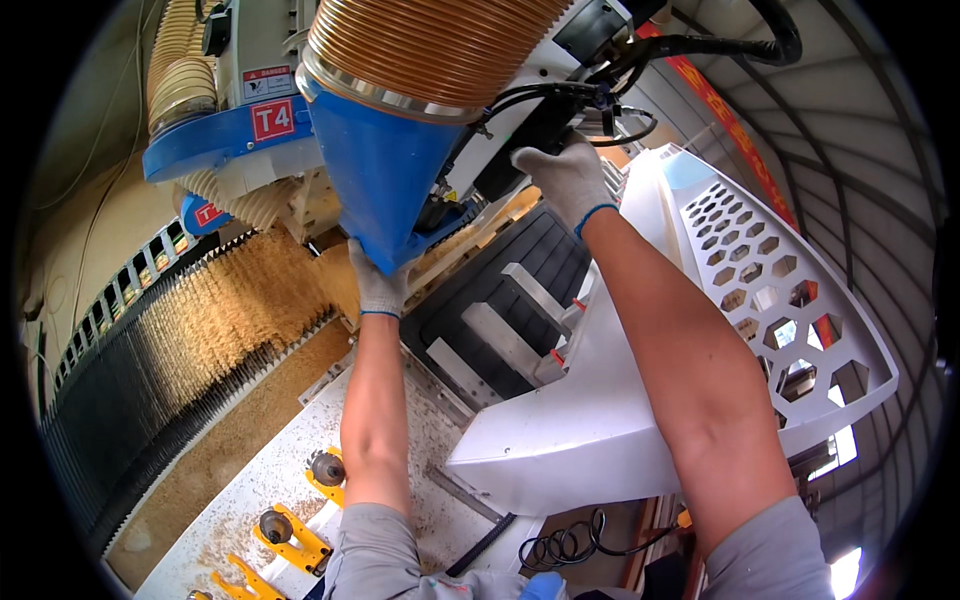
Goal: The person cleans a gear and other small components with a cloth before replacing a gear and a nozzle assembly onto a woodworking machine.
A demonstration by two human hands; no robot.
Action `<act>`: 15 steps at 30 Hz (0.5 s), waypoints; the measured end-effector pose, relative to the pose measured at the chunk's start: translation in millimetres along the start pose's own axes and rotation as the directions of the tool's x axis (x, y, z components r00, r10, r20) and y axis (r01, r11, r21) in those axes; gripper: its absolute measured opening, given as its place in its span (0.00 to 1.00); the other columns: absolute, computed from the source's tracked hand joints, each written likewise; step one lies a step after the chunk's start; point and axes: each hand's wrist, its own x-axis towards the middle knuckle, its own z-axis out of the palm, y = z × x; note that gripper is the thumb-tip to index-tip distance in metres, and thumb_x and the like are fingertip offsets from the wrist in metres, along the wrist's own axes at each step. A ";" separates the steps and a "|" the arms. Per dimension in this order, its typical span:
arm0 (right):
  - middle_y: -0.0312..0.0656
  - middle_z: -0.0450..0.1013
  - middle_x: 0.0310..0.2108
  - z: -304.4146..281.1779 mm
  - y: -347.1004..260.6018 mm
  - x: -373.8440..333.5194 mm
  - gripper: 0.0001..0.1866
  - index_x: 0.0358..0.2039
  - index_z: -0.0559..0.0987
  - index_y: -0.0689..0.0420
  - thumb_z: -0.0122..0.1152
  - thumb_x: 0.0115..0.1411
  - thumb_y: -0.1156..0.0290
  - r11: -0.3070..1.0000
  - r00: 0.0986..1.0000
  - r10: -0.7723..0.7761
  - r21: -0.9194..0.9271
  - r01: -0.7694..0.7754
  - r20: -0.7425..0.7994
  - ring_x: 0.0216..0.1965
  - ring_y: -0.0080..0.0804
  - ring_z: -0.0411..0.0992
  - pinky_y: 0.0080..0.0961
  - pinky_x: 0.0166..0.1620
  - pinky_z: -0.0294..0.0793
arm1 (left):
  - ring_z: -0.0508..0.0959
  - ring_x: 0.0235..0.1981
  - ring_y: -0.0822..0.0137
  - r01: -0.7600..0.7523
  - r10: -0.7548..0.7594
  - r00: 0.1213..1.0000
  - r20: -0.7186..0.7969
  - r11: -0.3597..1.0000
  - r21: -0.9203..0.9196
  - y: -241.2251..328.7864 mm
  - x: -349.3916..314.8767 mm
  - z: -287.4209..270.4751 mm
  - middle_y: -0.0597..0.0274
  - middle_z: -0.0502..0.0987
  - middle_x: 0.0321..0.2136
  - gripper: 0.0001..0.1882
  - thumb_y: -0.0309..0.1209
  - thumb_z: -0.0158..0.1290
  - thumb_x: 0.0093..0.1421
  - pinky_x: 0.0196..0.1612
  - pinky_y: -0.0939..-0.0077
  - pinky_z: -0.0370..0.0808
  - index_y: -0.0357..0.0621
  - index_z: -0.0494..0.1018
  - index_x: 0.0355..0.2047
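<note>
A blue cone-shaped dust hood (375, 165) hangs at the top centre, below a wide ribbed brown hose (435, 50). My left hand (380, 288), in a pale glove with a blue cuff, is closed on the hood's lower tip. Part of its fingers is hidden behind the hood. Farther right, my right hand (570, 182), gloved alike, grips the edge of a black block-shaped machine part (530, 145) beside the hood. The thumb shows on its near side; the other fingers are partly hidden. Black cables (600, 95) run just above this hand.
Sawdust covers a black pleated cover (230, 310) at the left. Yellow tool holders (300, 545) stand on a dusty white panel below. A white machine casing (570, 450) with a perforated guard (780, 290) fills the right. A coiled black hose (565, 540) lies near the bottom.
</note>
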 end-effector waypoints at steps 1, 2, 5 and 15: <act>0.52 0.79 0.48 -2.7 -1.3 -3.3 0.34 0.53 0.75 0.69 0.76 0.50 0.62 1.000 0.999 -0.022 0.000 0.022 0.024 0.50 0.40 0.78 0.32 0.56 0.76 | 0.68 0.66 0.51 0.000 0.000 1.000 -0.015 1.000 0.006 0.1 -0.9 2.6 0.56 0.67 0.66 0.44 0.70 0.39 0.68 0.64 0.42 0.68 0.54 0.58 0.72; 0.52 0.80 0.46 0.1 4.7 -1.0 0.37 0.50 0.76 0.71 0.79 0.50 0.56 0.991 0.994 -0.102 0.095 0.100 0.026 0.48 0.39 0.79 0.30 0.53 0.77 | 0.68 0.66 0.50 0.001 -0.001 1.000 -0.030 1.000 0.013 -0.3 -1.2 5.8 0.56 0.67 0.67 0.44 0.70 0.38 0.68 0.65 0.41 0.68 0.54 0.57 0.72; 0.50 0.81 0.42 4.1 14.0 10.1 0.34 0.43 0.82 0.69 0.80 0.50 0.49 0.995 0.997 -0.024 0.100 0.017 0.069 0.42 0.37 0.80 0.29 0.48 0.79 | 0.65 0.68 0.49 -0.008 0.007 1.000 0.028 1.000 0.017 -1.6 0.6 -3.9 0.57 0.64 0.69 0.44 0.71 0.37 0.68 0.65 0.38 0.66 0.56 0.56 0.73; 0.51 0.82 0.47 20.7 -22.2 -1.7 0.39 0.47 0.84 0.66 0.74 0.53 0.39 0.995 0.996 0.069 -0.068 -0.073 -0.058 0.51 0.43 0.80 0.34 0.55 0.77 | 0.70 0.59 0.55 0.001 0.052 0.844 -0.534 0.995 0.099 33.3 -22.2 16.4 0.57 0.70 0.61 0.34 0.59 0.48 0.69 0.59 0.56 0.69 0.49 0.66 0.66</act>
